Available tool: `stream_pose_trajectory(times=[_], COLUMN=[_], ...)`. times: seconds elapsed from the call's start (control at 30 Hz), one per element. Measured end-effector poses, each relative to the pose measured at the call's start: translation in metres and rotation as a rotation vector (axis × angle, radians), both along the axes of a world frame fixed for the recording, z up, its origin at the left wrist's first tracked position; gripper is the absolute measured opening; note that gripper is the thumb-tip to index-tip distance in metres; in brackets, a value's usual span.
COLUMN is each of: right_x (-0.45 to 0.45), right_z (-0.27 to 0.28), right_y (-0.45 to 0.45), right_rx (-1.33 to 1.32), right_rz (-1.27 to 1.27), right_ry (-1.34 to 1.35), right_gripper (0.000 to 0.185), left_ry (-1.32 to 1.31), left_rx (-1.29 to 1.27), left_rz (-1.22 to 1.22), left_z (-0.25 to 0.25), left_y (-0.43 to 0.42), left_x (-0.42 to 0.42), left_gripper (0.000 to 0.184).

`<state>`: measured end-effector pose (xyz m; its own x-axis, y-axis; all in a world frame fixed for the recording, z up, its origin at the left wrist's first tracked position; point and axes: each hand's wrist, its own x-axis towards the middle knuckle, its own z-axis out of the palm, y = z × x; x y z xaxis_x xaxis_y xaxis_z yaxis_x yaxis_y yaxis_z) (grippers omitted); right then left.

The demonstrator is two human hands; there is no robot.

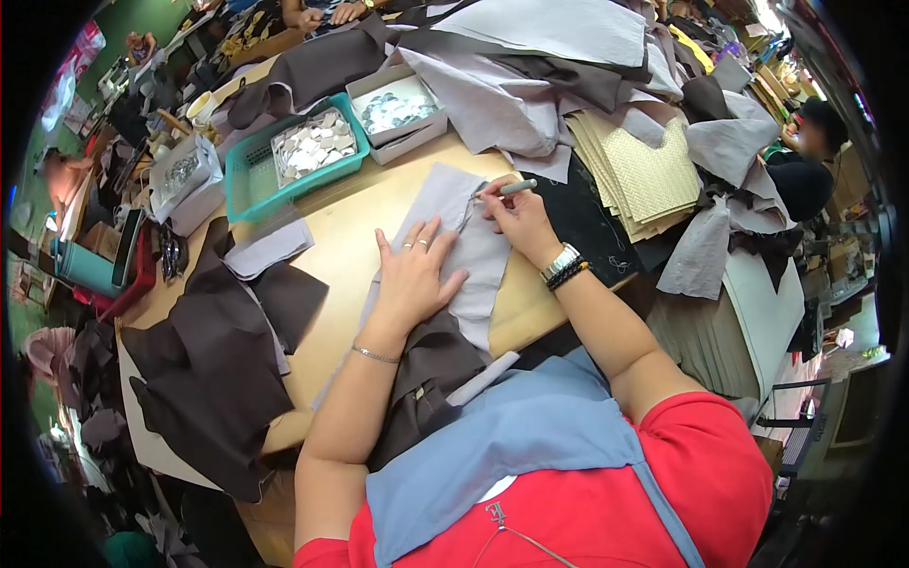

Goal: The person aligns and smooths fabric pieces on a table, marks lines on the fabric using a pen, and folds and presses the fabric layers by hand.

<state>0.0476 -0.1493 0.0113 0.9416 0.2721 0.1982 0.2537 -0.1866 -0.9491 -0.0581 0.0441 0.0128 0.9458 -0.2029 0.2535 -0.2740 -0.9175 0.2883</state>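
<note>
A light grey fabric piece (485, 260) lies on the wooden table in front of me, and dark brown fabric (421, 379) joins or overlaps it near my body. My left hand (414, 275) rests flat on the grey piece with its fingers spread. In my right hand (519, 222) a grey pen (518, 187) is pinched, its rear end pointing right. The pen's tip is at the upper right part of the fabric, close to a seam or fold; whether it touches cannot be made out.
A teal basket (237, 180) holds small whitish pieces, beside a box of shiny discs (398, 109). Brown fabric (208, 360) is heaped at left. Stacked cream quilted panels (639, 175) lie at right, with grey cloth (540, 47) piled behind. Other people sit farther off.
</note>
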Motion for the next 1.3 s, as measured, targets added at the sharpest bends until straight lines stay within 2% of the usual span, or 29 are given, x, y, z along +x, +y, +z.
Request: stream_pose_trajectory(times=[0.23,0.67,0.77,0.87,1.07,1.3], right_x=[0.020,0.031,0.031,0.027,0.027,0.031], right_z=[-0.006,-0.001,-0.003,-0.007,-0.014,-0.015], right_y=[0.001,0.003,0.004,-0.001,-0.005,-0.001], right_rx=[-0.064,-0.142,0.009,0.154,0.048,-0.046], right_rz=[-0.044,-0.160,-0.186,-0.082,0.011,-0.069], right_ry=[-0.085,-0.022,-0.032,-0.047,-0.153,-0.169], right_gripper=[0.010,0.012,0.013,0.014,0.013,0.013], left_ry=[0.005,0.012,0.011,0.017,0.018,0.016], left_rx=[0.021,0.009,-0.003,-0.012,-0.018,-0.010], left_rz=[-0.005,-0.005,-0.004,-0.004,-0.007,-0.008], left_z=[0.000,0.000,0.000,0.001,0.000,0.000], left_y=[-0.001,-0.001,-0.001,-0.001,-0.001,-0.001], left_x=[0.000,0.000,0.000,0.000,0.000,0.000], left_gripper=[0.052,0.055,0.056,0.056,0.056,0.057])
